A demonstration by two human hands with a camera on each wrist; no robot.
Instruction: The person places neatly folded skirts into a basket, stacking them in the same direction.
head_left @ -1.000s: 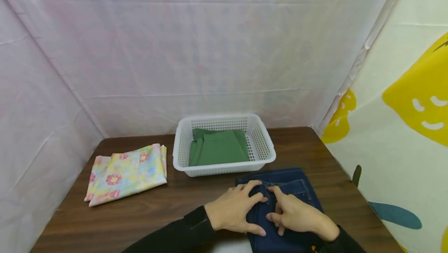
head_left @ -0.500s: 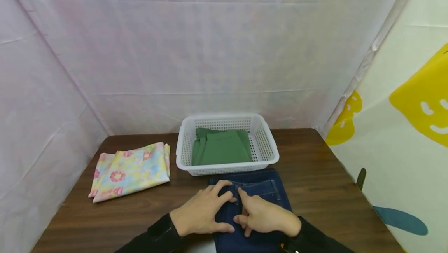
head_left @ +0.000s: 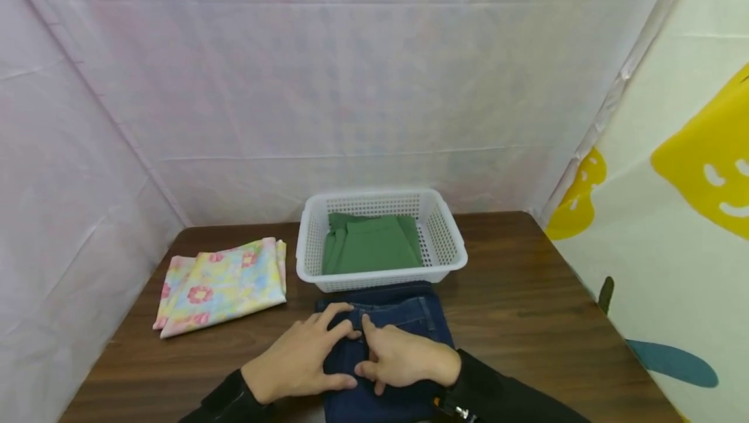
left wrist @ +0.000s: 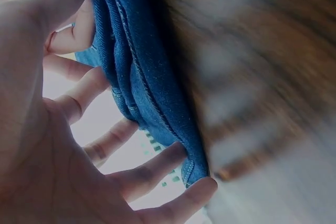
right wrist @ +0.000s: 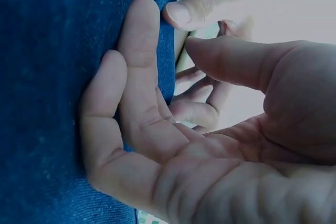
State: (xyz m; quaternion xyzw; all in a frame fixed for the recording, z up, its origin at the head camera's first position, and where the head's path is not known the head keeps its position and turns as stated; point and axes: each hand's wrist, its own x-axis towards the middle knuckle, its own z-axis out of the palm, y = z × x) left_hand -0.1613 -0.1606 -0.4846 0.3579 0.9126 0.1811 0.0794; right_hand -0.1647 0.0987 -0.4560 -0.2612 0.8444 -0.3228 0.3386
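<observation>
Head view: both palms should press flat and evenly, so the folded dark-blue denim jeans (head_left: pixel 386 345), just in front of the white perforated plastic basket (head_left: pixel 381 239), keep their layers aligned. Left hand (head_left: pixel 300 358) and right hand (head_left: pixel 405 359) lie released, fingers spread on the thick, stitched denim.

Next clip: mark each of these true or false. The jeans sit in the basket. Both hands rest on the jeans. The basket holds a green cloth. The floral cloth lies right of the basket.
1. The jeans sit in the basket: false, they lie on the table in front of it.
2. The left hand and right hand rest on the jeans: true.
3. The basket holds a green cloth: true.
4. The floral cloth lies right of the basket: false, it lies to its left.
</observation>
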